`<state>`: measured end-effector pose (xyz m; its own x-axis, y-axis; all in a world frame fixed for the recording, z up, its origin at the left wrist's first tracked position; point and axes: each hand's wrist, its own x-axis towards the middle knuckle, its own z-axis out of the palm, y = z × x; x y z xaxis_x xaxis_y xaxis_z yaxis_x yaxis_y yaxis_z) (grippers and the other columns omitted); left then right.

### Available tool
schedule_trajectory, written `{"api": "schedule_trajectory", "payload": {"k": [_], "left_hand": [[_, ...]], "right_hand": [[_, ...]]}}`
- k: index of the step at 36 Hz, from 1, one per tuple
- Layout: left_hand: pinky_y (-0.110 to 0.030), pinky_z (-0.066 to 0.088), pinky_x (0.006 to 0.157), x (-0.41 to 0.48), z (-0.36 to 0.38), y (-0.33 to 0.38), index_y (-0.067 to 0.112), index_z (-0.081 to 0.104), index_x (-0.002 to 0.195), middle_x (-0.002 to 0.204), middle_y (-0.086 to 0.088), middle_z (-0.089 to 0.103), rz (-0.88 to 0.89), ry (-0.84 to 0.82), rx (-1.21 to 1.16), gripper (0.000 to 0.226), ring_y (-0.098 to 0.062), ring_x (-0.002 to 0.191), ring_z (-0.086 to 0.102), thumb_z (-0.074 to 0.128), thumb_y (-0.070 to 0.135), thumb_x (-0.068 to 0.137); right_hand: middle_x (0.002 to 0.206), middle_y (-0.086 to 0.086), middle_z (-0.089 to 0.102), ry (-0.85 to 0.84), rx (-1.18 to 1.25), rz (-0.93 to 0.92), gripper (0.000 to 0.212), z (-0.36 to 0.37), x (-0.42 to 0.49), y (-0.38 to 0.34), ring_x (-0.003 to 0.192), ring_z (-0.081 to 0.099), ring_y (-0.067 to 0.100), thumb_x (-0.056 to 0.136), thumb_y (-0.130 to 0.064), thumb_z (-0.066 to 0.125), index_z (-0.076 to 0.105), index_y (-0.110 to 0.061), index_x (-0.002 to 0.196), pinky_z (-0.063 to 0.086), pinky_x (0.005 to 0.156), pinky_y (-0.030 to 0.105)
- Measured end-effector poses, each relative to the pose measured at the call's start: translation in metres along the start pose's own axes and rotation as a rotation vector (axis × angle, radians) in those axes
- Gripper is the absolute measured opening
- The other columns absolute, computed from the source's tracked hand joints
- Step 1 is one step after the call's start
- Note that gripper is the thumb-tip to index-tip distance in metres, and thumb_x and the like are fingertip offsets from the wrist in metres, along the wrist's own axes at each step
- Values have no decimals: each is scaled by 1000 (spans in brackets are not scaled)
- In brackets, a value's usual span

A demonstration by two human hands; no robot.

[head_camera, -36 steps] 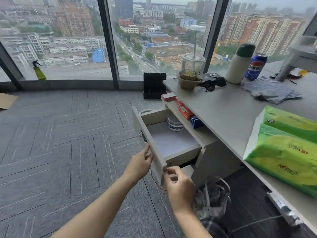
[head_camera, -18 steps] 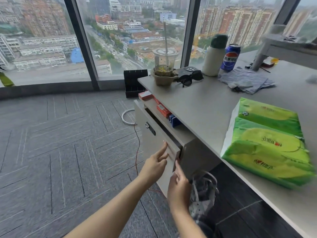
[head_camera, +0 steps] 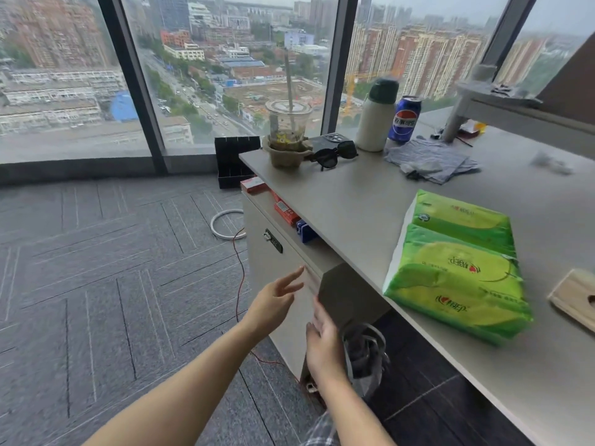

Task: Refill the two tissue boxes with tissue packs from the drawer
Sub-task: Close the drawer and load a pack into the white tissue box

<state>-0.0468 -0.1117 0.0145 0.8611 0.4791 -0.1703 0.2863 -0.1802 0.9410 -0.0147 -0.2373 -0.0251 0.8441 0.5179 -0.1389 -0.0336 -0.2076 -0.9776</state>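
Note:
Two green tissue packs (head_camera: pixel 457 268) lie side by side on the grey desk (head_camera: pixel 354 201), near its front edge. A corner of a wooden tissue box (head_camera: pixel 574 297) shows at the right border. The drawer (head_camera: pixel 277 262) of the cabinet under the desk is pushed in flush, its lock facing me. My left hand (head_camera: pixel 277 300) is open with fingers spread, its fingertips at the drawer's upper front edge. My right hand (head_camera: pixel 323 342) lies flat and open against the cabinet front, just below the corner.
On the desk's far end stand a plastic cup (head_camera: pixel 288 130) with a straw, sunglasses (head_camera: pixel 335 152), a white bottle (head_camera: pixel 376 117), a blue can (head_camera: pixel 404 119) and a folded cloth (head_camera: pixel 429 159). A red wire (head_camera: pixel 240 272) and a white ring (head_camera: pixel 225 225) lie on the carpet. A grey bag (head_camera: pixel 367 355) hangs under the desk.
The drawer, open a second ago, has slid fully shut under both hands. My fingers have let go of its edge and spread open.

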Motion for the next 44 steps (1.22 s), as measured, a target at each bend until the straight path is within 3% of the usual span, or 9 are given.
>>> {"api": "schedule_trajectory", "payload": {"k": [4, 8, 16, 20, 26, 33, 37, 41, 44], "left_hand": [[-29, 50, 100, -18, -23, 14, 27, 69, 112, 111, 3, 72, 123, 122, 1, 42, -1, 104, 65, 46, -1, 91], [-11, 50, 75, -37, -46, 49, 14, 71, 107, 100, -1, 75, 220, 189, -34, 36, -6, 90, 69, 46, -6, 90], [-29, 58, 76, -60, -61, 152, 18, 68, 112, 96, -3, 75, 477, 190, -130, 24, -16, 89, 70, 59, 8, 92], [-18, 52, 71, -64, -36, 196, 19, 67, 113, 89, 6, 74, 549, 97, -155, 24, -6, 83, 67, 64, 16, 90], [-20, 48, 79, -53, 24, 216, 28, 64, 113, 111, 11, 68, 557, -63, 23, 26, -9, 101, 64, 66, 19, 88], [-26, 48, 92, -50, 59, 202, 24, 43, 137, 125, 8, 53, 378, -210, 199, 80, -7, 106, 54, 85, 27, 69], [-8, 49, 73, -51, 69, 194, 19, 34, 135, 103, 16, 56, 307, -295, 142, 91, 6, 87, 58, 88, 12, 62], [-22, 51, 91, -51, 75, 188, 19, 35, 140, 110, 6, 64, 317, -248, 132, 118, -7, 99, 64, 93, 39, 39], [-18, 47, 90, -55, 80, 189, 24, 35, 141, 118, 3, 62, 338, -215, 193, 110, -11, 104, 62, 94, 30, 49]], "right_hand": [[144, -2, 47, -73, -8, -45, 48, -2, -5, -27, 132, 39, 1, 95, 7, 38, 46, -8, 140, 29, 98, -1], [133, -7, 57, -123, 34, -128, 40, -5, -14, -74, 126, 50, 4, 97, -2, 43, 55, -19, 132, 39, 84, -2], [100, -11, 71, -64, 0, -454, 24, -41, -48, -194, 91, 67, -2, 92, -12, 57, 64, -28, 108, 50, 75, 12], [99, -14, 70, 60, -103, -585, 27, -84, -64, -235, 90, 65, -3, 90, -8, 59, 65, -27, 109, 51, 76, 11], [111, -16, 63, 251, -412, -537, 30, -162, -71, -233, 101, 58, 1, 83, -22, 72, 62, -32, 109, 46, 83, 17], [121, -4, 44, 286, -589, -277, 67, -220, -79, -199, 122, 43, 17, 69, -41, 82, 47, -30, 126, 37, 100, 28], [131, 4, 37, 292, -570, -160, 90, -225, -82, -179, 127, 37, 22, 63, -44, 85, 34, -28, 135, 31, 103, 30], [136, 8, 38, 261, -497, -139, 96, -221, -81, -163, 121, 42, 19, 62, -37, 87, 30, -24, 139, 33, 101, 26], [135, 7, 42, 288, -465, -187, 92, -222, -82, -157, 113, 44, 15, 64, -34, 87, 32, -26, 138, 36, 97, 25]]}}
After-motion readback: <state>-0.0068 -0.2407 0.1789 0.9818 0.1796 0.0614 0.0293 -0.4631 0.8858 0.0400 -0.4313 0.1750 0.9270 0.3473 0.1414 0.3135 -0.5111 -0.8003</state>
